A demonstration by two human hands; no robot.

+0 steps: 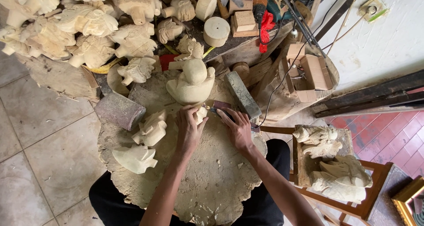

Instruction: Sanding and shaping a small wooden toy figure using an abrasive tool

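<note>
Underneath the fingers: a broad, round wooden slab tabletop point(212, 182), dusty and ragged at the rim. Beyond the fingertips, heaped at the far edge: a pile of pale carved wooden figures point(88, 27), with round wooden pucks point(216, 31) and blocks further right. Just ahead of the fingers, touching the small piece they hold: a large rounded pale carving point(192, 82), upright on the slab. Out to the right of the right fingers: a long grey sharpening stone point(242, 94) lying at an angle. Left of the left fingers: a grey cylinder roll point(120, 111), then two unfinished carvings point(152, 129) and point(134, 158), near but apart. Left hand point(189, 129): fingers curled tight, clamped on a small pale carved piece point(201, 114) pressed to the slab. Right hand point(238, 129): fingers closed around a thin carving tool point(219, 113), its tip point(206, 107) meeting that small piece just beside the left fingertips.
</note>
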